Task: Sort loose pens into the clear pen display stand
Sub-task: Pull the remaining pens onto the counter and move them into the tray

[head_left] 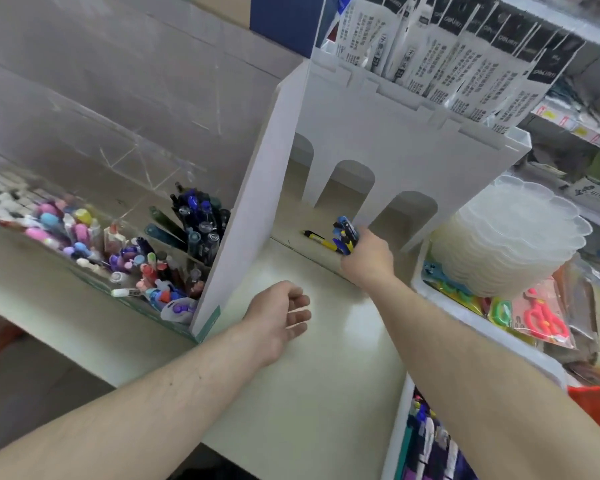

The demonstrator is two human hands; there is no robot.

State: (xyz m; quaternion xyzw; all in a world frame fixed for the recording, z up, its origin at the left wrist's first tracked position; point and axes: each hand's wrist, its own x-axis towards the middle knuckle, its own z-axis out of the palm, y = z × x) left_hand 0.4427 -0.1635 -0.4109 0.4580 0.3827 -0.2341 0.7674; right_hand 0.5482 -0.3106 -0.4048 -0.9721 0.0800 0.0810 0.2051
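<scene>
Head view: pickup step, right hand [366,252] grips a bunch of blue pens [344,237] off the surface [312,358], one yellow-black pen [321,240] just left of it, left hand [279,315] loosely curled, empty; next, carry them far left to the clear display stand [94,161].
</scene>
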